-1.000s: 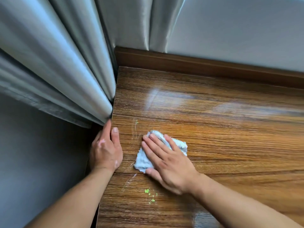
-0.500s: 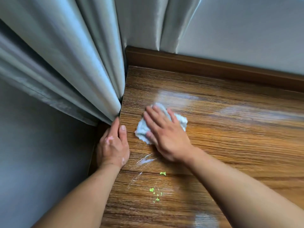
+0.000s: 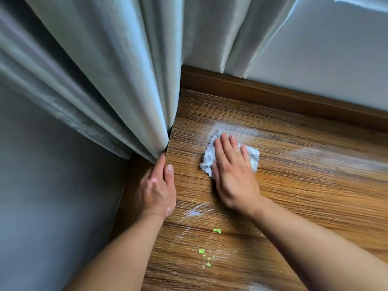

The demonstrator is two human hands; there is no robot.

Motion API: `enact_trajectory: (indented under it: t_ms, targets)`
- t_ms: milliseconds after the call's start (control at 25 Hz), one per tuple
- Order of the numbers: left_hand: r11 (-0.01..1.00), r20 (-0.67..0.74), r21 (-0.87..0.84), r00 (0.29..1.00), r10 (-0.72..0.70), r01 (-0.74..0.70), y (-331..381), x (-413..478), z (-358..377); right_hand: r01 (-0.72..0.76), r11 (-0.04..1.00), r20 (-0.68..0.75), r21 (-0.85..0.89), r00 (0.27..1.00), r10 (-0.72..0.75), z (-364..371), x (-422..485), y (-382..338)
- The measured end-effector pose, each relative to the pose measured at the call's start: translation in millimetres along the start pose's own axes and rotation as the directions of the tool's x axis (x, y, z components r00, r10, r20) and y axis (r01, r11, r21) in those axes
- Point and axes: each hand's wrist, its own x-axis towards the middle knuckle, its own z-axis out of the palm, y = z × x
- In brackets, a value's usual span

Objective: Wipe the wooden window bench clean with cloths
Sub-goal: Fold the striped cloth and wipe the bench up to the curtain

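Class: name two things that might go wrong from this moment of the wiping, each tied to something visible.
The right hand presses the cloth beyond the green crumbs and white smear, so these may get missed. Wiping leftward might push dirt onto the curtain hanging at the bench edge.

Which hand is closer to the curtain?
Left. The left hand rests on the bench edge, right beside the curtain; the right hand presses the cloth farther right.
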Motion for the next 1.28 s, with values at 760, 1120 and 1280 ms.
enact_trajectory:
  t_ms: [760,1120,1280]
  targets:
    - [0.980,-0.079,-0.167,0.992,0.096,-0.108,-10,4,1,0.214,0.977,0.049,0.023,0.976,-0.214,-6,105,-13]
    - [0.981,-0.069,-0.137,0.989,0.130,-0.138,-15,9,5,0.299,0.948,0.138,0.114,0.940,-0.313,2,-63,22]
    - [0.977,-0.095,-0.135,0.984,0.152,-0.164,-17,10,2,0.088,0.980,0.047,0.180,0.994,-0.097,24,-93,-35]
